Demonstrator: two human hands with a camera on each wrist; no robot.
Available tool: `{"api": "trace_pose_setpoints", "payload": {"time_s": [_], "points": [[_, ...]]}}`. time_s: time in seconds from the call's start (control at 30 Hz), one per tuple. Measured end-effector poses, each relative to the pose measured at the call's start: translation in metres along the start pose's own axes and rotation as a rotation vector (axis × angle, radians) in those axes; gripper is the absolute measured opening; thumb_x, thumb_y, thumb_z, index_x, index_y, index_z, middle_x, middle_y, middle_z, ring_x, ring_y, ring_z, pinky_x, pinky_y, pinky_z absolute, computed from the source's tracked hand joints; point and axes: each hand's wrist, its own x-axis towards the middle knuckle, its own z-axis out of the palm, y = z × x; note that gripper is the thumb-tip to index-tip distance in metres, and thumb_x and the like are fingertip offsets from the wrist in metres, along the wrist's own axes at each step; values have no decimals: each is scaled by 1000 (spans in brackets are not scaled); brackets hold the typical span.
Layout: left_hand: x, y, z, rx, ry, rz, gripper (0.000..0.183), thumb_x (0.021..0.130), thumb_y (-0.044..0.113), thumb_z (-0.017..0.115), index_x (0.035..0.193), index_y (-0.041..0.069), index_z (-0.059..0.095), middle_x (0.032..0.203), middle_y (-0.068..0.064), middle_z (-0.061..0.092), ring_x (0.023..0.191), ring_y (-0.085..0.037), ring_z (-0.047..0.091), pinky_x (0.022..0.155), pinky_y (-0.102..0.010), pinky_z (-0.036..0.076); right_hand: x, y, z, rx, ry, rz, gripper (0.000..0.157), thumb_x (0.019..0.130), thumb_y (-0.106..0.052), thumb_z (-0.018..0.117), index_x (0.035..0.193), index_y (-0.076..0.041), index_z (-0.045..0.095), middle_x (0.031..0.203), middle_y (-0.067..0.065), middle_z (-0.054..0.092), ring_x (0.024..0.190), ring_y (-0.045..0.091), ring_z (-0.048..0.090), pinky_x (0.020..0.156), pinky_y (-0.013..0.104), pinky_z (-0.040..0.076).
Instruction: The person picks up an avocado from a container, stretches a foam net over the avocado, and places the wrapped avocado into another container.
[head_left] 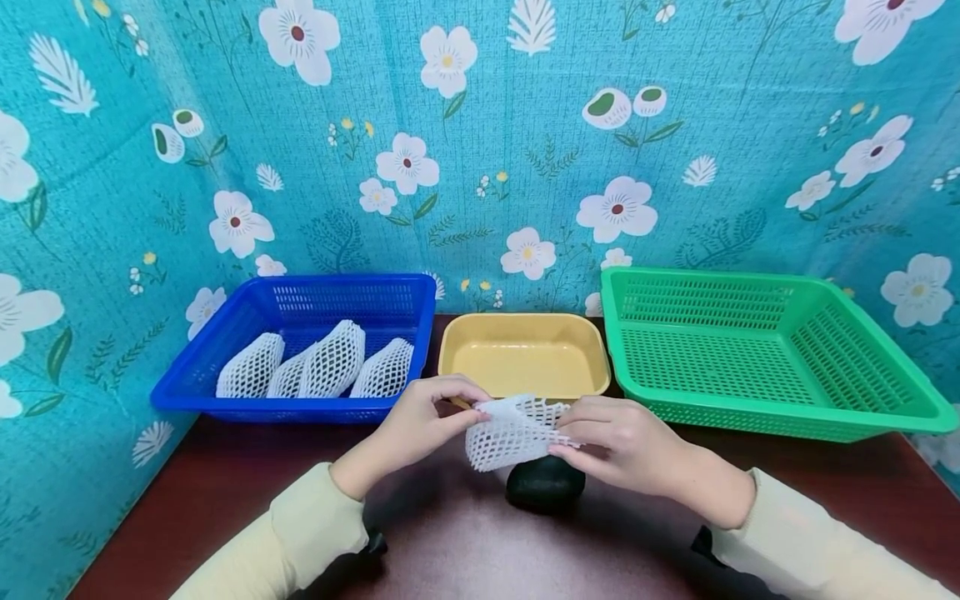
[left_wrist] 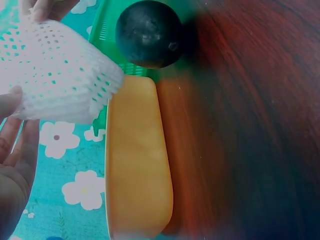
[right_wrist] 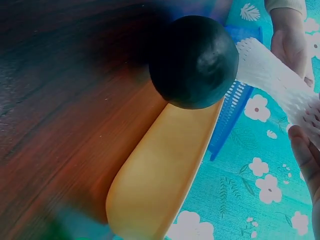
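Observation:
Between both hands, above the table, is a white foam fruit net, a mesh sleeve that looks flattened and hollow. My left hand pinches its left end between thumb and fingers. At the other end, my right hand pinches the mesh edge. Under the net a dark, smooth, oval fruit like an avocado lies on the table, apart from both hands; the left wrist view shows a small scar on the same fruit. Several net-wrapped pieces lie in the blue basket; their contents are hidden.
A shallow yellow tray stands just beyond the hands, between the blue basket and a larger green basket on the right. The dark wooden table ends at a flowered turquoise cloth behind the containers.

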Motion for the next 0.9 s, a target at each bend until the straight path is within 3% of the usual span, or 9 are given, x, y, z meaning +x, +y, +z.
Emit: {"api": "trace_pose_setpoints", "payload": {"time_s": [0.27, 0.5, 0.6, 0.73, 0.9], "points": [[-3, -1, 0, 11, -42, -34, 11, 93, 7, 76, 104, 5, 77, 99, -3, 74, 88, -14, 68, 79, -35, 59, -4, 0, 0, 19, -10, -5, 31, 104, -30, 61, 87, -10, 77, 87, -1, 72, 81, 12, 68, 74, 28, 58], [-7, 0, 6, -37, -140, -84, 36, 89, 14, 82, 124, 11, 72, 109, 3, 73, 97, -13, 68, 83, -31, 58, 3, -3, 0, 6, 59, 13, 33, 104, -33, 62, 91, -6, 78, 92, 4, 74, 82, 16, 70, 73, 31, 58], [-8, 0, 8, -51, -158, -93, 35, 89, 13, 82, 123, 10, 72, 106, 2, 74, 96, -13, 68, 84, -31, 58, 5, -4, 0, 30, 63, 18, 30, 103, -32, 64, 96, -6, 77, 98, 4, 74, 85, 18, 71, 76, 29, 58], [-9, 1, 9, -45, -142, -74, 25, 93, 11, 77, 116, 5, 74, 102, -3, 75, 93, -13, 70, 82, -29, 59, 7, -5, -1, 56, 11, 27, 32, 101, -36, 66, 104, -6, 76, 106, 4, 73, 91, 18, 72, 81, 28, 58], [-10, 2, 6, -13, -84, -68, 21, 92, 9, 77, 113, 4, 77, 102, -5, 75, 90, -13, 69, 80, -30, 59, 6, -4, 0, 17, -9, 3, 34, 103, -37, 63, 96, -6, 76, 96, 2, 73, 86, 14, 70, 77, 28, 58]]}}
